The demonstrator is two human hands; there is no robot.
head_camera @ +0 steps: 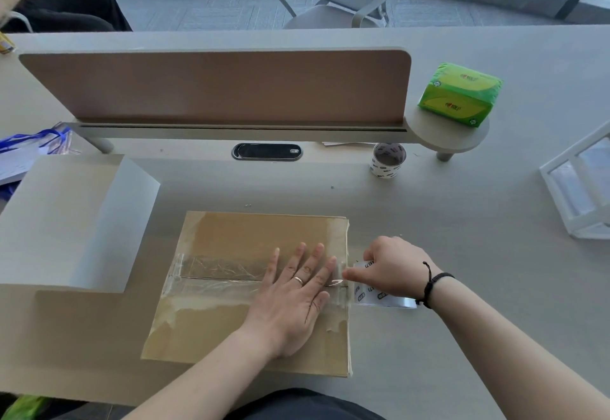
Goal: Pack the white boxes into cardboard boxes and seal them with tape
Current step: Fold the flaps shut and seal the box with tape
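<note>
A closed cardboard box [231,238] lies on the desk in front of me, with a strip of clear tape [218,274] running across its middle seam. My left hand [297,294] presses flat on the tape near the box's right edge, fingers straight. My right hand [389,271] grips a roll of clear tape [379,297] just past the box's right edge, thumb pointing at the tape's end. A large white box [66,221] stands to the left of the cardboard box.
A second tape roll [387,159] stands at the back by the brown desk divider [214,86]. A green tissue pack [460,94] sits on a round shelf. A white frame [581,185] stands at the right. A seated person is at far left, beyond the divider.
</note>
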